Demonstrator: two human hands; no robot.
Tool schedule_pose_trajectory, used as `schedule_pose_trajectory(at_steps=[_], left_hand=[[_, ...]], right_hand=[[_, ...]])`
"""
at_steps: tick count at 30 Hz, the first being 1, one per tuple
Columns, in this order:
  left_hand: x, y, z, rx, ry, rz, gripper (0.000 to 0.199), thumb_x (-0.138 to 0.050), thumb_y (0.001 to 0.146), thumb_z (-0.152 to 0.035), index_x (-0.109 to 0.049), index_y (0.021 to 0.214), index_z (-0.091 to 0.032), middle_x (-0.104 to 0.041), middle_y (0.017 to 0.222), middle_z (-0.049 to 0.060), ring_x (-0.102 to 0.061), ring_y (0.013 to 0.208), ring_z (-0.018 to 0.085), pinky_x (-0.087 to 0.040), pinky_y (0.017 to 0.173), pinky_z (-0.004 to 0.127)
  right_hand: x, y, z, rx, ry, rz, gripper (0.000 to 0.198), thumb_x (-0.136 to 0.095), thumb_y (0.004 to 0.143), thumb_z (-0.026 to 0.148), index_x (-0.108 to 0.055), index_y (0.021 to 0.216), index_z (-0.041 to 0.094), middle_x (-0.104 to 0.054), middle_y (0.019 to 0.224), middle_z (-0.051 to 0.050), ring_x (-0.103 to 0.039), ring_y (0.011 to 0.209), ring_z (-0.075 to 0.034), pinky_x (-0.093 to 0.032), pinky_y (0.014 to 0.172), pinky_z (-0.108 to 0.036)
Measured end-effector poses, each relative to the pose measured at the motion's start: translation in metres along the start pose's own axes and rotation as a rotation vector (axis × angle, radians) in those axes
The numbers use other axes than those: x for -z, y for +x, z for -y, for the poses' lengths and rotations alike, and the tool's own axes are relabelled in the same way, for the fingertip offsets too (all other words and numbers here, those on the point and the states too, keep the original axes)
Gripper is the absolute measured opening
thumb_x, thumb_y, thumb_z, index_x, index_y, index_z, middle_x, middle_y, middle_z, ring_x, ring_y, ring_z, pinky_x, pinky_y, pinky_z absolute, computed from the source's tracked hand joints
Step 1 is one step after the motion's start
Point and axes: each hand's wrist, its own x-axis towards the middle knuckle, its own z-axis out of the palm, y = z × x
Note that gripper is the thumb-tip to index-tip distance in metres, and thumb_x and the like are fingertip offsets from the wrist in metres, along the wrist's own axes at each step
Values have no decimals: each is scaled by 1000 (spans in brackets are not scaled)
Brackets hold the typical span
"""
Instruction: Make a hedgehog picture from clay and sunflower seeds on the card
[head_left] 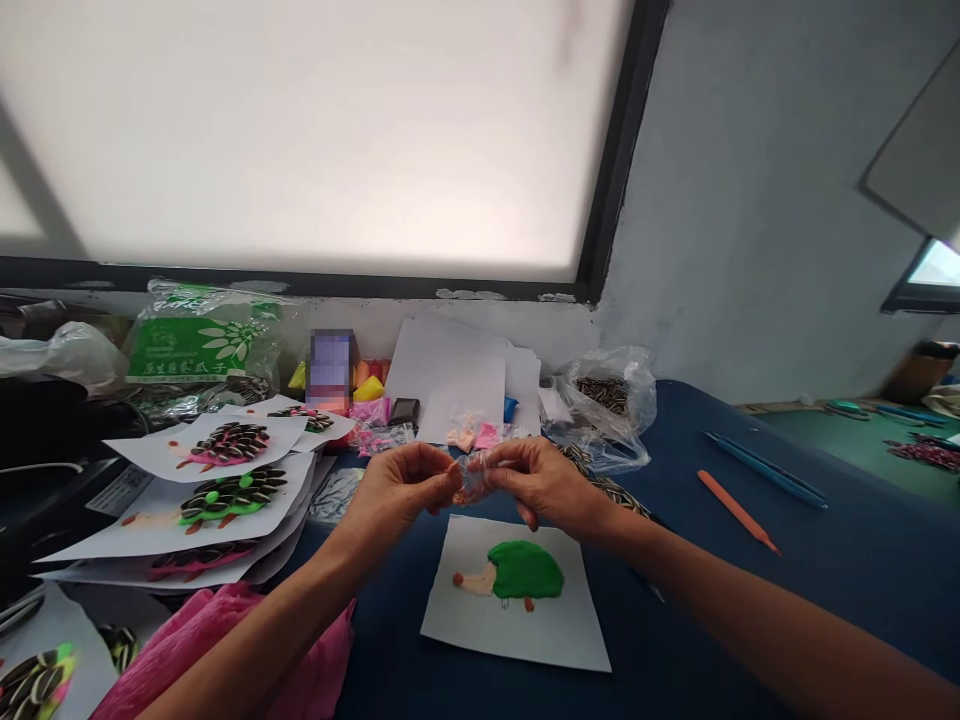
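Above the sheet, my left hand (416,485) is closed in a pinch on a small bit of brown clay (455,476). My right hand (536,480) grips a small transparent plastic bag (474,478) that reaches across to the left fingertips. Some brown shows low in the bag. Below both hands lies a white paper sheet (517,645) with a hedgehog picture: a green clay body (526,570), a beige clay snout (478,582), a brown nose and one brown foot (529,604). Beside that foot, another foot is only a drawn outline.
Finished-looking hedgehog sheets with striped seeds (232,495) are stacked at left, near pink cloth (247,650). Behind stand clay packets (371,412), white paper (450,375) and a bag of seeds (604,395). An orange tool (739,512) and a blue pen (765,470) lie right.
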Motion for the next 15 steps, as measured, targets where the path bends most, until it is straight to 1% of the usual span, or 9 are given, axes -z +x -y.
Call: schedule_pose_trajectory(at_steps=[5,7,9,11,13,15], left_hand=[[-2,0,2,11,-63,14,32,-83,61,-39,-66,76,-16,-69,69,2,-59,64,15,-43,60,26],[-3,0,2,23,-78,21,35,-84,61,-41,-65,78,-17,-70,68,3,-62,64,17,-43,61,27],[-3,-1,1,32,-81,25,38,-84,60,-42,-64,80,-18,-72,65,3,-64,64,19,-44,62,29],[-3,-1,0,44,-79,39,39,-84,59,-43,-64,82,-18,-73,65,4,-65,64,20,-44,63,30],[-2,-1,-1,62,-84,62,39,-84,60,-41,-64,84,-17,-74,66,4,-66,66,20,-45,64,30],[-2,-1,0,77,-103,75,39,-84,60,-39,-64,87,-17,-75,68,4,-67,68,20,-46,66,30]], right_hand=[[-1,-1,0,42,-29,19,12,-64,82,21,-72,79,14,-71,76,-3,-44,36,-3,-35,33,-15],[-3,-4,1,92,-77,29,15,-62,84,21,-74,79,14,-70,74,-3,-46,42,-4,-36,35,-15],[-6,-7,3,151,-135,37,18,-59,87,20,-76,85,16,-71,77,-3,-50,49,-6,-39,39,-16],[-8,-10,4,214,-189,23,21,-56,89,17,-77,90,20,-72,81,-2,-58,59,-10,-46,49,-19],[-9,-11,5,279,-252,10,23,-56,89,14,-77,94,21,-73,84,-2,-65,74,-14,-52,65,-24],[-9,-10,5,322,-342,-10,21,-57,90,15,-77,95,21,-74,85,-3,-67,81,-17,-53,75,-29]])
